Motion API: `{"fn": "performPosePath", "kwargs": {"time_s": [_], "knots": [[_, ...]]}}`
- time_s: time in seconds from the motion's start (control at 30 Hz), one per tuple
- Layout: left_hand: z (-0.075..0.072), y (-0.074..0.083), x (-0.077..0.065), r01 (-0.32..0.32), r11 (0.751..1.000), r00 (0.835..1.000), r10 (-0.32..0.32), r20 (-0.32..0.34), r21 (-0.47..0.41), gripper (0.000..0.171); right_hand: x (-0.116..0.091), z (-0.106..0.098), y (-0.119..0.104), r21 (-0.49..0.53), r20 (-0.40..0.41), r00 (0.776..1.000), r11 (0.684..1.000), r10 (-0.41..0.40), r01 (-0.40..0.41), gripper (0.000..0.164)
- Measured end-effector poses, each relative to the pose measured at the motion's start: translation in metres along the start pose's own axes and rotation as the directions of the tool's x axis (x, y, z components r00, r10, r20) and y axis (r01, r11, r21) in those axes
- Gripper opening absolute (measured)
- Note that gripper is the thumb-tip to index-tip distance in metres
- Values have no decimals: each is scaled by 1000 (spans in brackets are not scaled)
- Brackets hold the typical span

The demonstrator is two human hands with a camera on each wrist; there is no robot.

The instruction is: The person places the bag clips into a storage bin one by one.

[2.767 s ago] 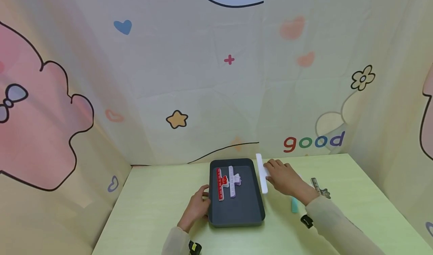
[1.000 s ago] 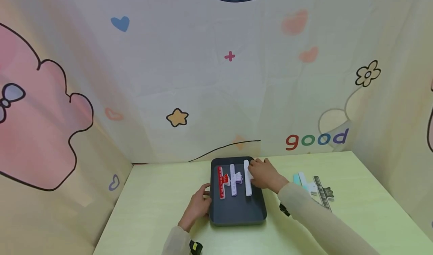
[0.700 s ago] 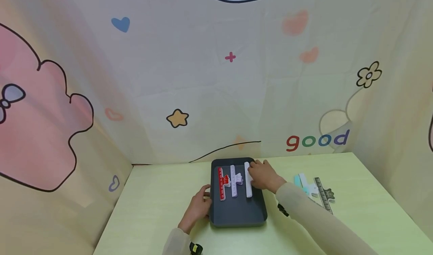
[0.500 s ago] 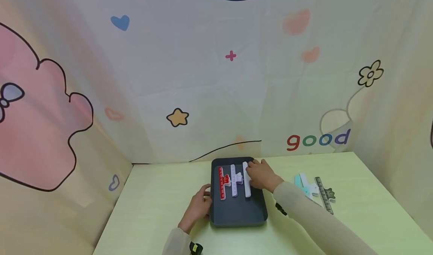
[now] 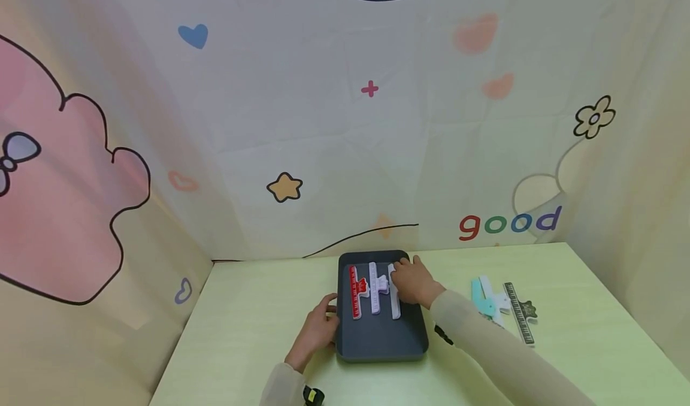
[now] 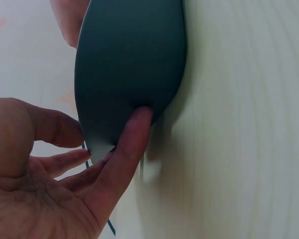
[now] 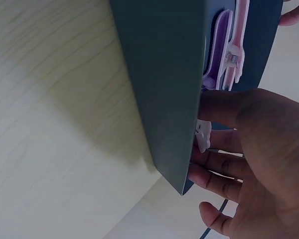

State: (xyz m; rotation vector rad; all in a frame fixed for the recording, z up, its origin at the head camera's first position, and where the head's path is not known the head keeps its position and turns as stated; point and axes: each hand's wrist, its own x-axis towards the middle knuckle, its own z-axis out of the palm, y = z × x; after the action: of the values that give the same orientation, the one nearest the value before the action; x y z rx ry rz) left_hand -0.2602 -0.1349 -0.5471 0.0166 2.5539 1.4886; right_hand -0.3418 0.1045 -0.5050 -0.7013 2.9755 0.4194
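A dark grey tray [image 5: 381, 341] lies on the table. In it sit a red ruler clip [image 5: 355, 295] and a pale purple ruler clip [image 5: 374, 292], side by side. My right hand [image 5: 414, 281] reaches over the tray's right rim and pinches a white ruler clip [image 5: 396, 304] inside, to the right of the purple one. In the right wrist view a white handle piece [image 7: 203, 135] shows between the fingers. My left hand [image 5: 318, 327] holds the tray's left side; in the left wrist view its fingertips [image 6: 139, 119] touch the outer wall.
On the table right of the tray lie a turquoise clip [image 5: 481, 301], a white clip [image 5: 501, 303] and a black-and-white ruler clip [image 5: 520, 313]. The turquoise and white ones lie close together. A patterned curtain [image 5: 323, 124] stands behind the table.
My right hand has brought the white ruler clip from beside the tray into it, then shifted it slightly nearer to me. My left hand has stayed at the tray's side.
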Motion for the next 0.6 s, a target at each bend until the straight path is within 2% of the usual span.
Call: {"fn": "performPosePath", "kwargs": {"time_s": [0.33, 0.6], "knots": [[0, 1, -2, -33, 999, 999, 34, -13, 17, 54, -9, -5, -1, 3, -19, 1000, 1000, -7, 7, 42], [1, 2, -3, -19, 1000, 1000, 19, -6, -6, 55, -24, -16, -4, 35, -72, 997, 999, -34, 37, 47]]}}
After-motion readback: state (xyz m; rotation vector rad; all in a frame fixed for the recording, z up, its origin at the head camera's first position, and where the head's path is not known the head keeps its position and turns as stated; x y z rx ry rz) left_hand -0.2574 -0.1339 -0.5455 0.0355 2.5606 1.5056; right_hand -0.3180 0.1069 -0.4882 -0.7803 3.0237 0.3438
